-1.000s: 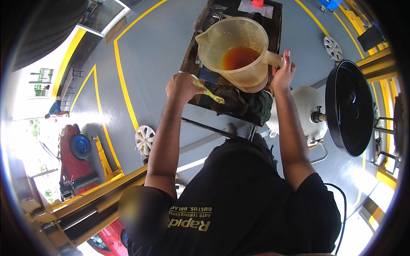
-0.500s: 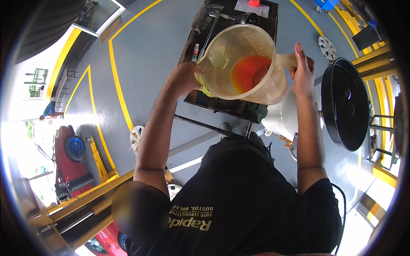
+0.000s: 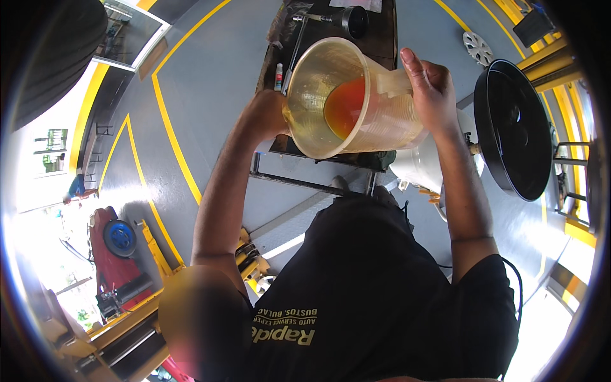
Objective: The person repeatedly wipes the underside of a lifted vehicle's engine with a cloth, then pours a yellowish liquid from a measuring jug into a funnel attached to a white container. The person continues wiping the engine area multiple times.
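Note:
A large translucent measuring jug (image 3: 331, 48) is tipped to the left, with its open mouth toward me. Orange-red liquid (image 3: 345, 108) lies inside, and a thin yellowish film stretches toward the lip. At the right, my right hand (image 3: 436, 95) is closed around the jug's handle (image 3: 393, 83), thumb pointing up. My left hand (image 3: 266, 116) is up against the lip side of the jug; its fingers are hidden behind the rim. Beyond the jug, a dark worktop (image 3: 382, 39) bears a long-handled tool (image 3: 296, 48), a small white tube (image 3: 279, 76) and a black round-ended object (image 3: 354, 22).
To the right, a wide black round pan (image 3: 515, 130) stands beside a white tank (image 3: 417, 167). A wheel cover (image 3: 477, 48) lies on the grey floor. Yellow lift parts (image 3: 133, 312) and a red car part beside a blue wheel (image 3: 119, 238) are at left. A person (image 3: 79, 186) is far off.
The jug has tipped further left and shifted slightly left, with its liquid spreading toward the lip. Both hands moved with it. The yellow-green cloth-like thing by my left hand is now out of sight.

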Motion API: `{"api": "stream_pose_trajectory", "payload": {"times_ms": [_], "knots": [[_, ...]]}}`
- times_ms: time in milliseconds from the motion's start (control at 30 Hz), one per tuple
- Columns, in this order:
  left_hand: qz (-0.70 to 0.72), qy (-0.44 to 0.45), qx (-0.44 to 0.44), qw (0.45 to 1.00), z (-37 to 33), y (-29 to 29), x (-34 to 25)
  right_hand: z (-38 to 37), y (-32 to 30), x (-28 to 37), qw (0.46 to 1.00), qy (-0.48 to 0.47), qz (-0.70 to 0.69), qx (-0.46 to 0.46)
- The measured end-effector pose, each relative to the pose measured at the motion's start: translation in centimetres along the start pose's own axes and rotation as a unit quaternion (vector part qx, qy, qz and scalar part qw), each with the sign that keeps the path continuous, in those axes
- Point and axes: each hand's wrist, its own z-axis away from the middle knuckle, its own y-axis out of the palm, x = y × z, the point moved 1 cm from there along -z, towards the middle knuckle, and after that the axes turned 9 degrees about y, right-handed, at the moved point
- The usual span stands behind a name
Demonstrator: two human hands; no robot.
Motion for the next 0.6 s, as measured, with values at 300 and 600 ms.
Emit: {"api": "stream_pose_trajectory", "payload": {"times_ms": [300, 600], "knots": [[-0.040, 0.066, 0.024, 0.997, 0.0, -0.1, -0.9, 0.0, -0.4, 3.9, 0.989, -0.098, 0.110, 0.001], [-0.017, 0.047, 0.031, 0.998, 0.1, -0.9, -1.7, 1.1, -1.6, 9.8, 0.985, -0.009, 0.173, 0.022]]}}
